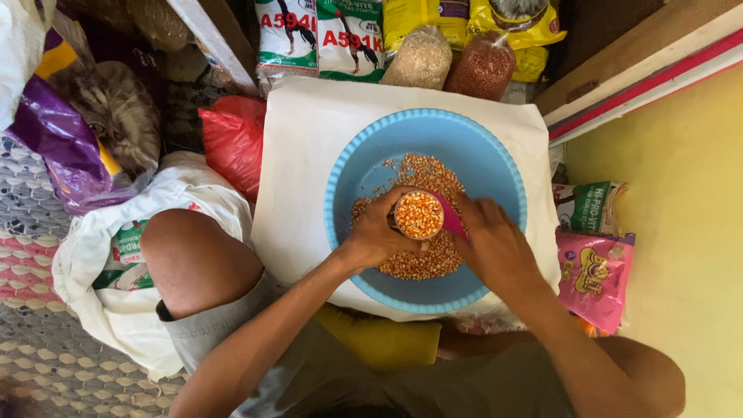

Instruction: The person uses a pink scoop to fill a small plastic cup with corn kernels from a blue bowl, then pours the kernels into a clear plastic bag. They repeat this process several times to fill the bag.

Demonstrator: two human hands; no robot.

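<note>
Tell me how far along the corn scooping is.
Done: the small cup is full of corn. In hand: left hand grips it over the blue basin, right hand beside it on a pink scoop. Left: loose corn in the basin.

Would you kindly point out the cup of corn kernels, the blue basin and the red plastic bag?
cup of corn kernels (419,214), head view, on the kernels at its top.
blue basin (433,143), head view, bare inner wall.
red plastic bag (234,139), head view, its middle.

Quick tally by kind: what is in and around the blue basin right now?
Blue basin: 1
Small cup of corn kernels: 1
Pink scoop: 1
Clear bags of grain behind the basin: 2
Red plastic bag: 1
Left hand and right hand: 2
Total: 8
</note>
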